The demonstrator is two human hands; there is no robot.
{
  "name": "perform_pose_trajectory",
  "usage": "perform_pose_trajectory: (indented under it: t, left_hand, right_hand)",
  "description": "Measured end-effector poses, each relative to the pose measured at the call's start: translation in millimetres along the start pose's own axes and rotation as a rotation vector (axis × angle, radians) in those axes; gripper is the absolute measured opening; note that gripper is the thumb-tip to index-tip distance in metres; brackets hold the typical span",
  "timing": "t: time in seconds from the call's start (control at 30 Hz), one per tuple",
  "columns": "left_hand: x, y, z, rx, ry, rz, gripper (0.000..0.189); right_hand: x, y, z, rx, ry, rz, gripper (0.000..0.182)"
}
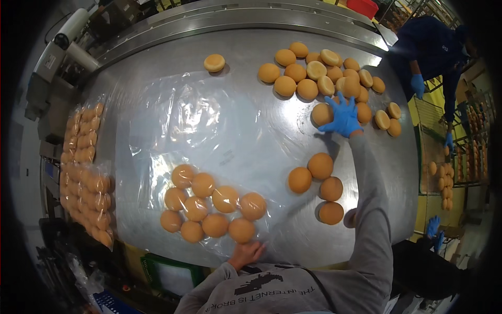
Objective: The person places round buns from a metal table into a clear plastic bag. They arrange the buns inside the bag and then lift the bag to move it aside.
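Note:
My right hand [342, 117], in a blue glove, reaches to the far right with its fingers spread over loose round buns. One golden bun [322, 114] lies beside its thumb, and others are partly hidden under the fingers. My left hand [246, 255], bare, rests at the table's front edge by the near end of a clear plastic bag [231, 155]; whether it pinches the film cannot be seen. Several buns [215, 225] lie in the near part of this flat bag. Between the bag and my right forearm sit several more buns [320, 166] on the steel.
The stainless steel table [274, 129] has a raised rail [235, 19] along its back. Filled bun bags [84, 188] line its left end. One bun [214, 62] lies alone at the back. A person in dark blue [427, 51] stands right, near a bun tray [429, 157]. A green crate [192, 271] sits below.

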State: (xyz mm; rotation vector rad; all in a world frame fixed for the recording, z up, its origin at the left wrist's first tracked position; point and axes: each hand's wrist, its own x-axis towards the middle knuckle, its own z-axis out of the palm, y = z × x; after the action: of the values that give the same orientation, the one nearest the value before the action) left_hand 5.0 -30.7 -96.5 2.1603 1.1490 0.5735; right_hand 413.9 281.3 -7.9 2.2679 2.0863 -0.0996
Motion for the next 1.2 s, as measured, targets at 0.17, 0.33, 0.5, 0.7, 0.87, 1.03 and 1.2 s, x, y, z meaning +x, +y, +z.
perform_pose_trajectory:
  t: [0.17,0.33,0.5,0.7,0.87,1.03,1.2]
  left_hand:
    - [-2,1,-1,0.088,0.033,0.045,0.027]
    - [0,1,0,0.053,0.044,0.066,0.026]
    - [4,-5,3,-0.01,0.136,0.095,0.025]
    - [0,-9,8,-0.197,0.152,-0.02,0.03]
    - [-7,16,-26,-0.382,0.084,-0.119,0.033]
    - [-9,38,-43,-0.511,0.126,-0.188,0.032]
    - [-21,35,-42,-0.514,0.158,-0.304,0.033]
  right_hand:
    - [41,-7,16,0.031,-0.1,0.111,0.096]
    - [39,15,42,0.476,0.069,0.225,0.088]
    - [-66,-61,-41,2.542,0.166,-0.089,0.095]
    - [-221,-146,-110,2.446,0.066,-0.447,0.087]
    - [-329,-160,-54,1.747,-0.289,-0.442,0.077]
    - [-376,-168,21,1.557,-0.476,-0.004,0.073]
    - [-374,-203,-19,2.504,-0.152,-0.165,0.077]
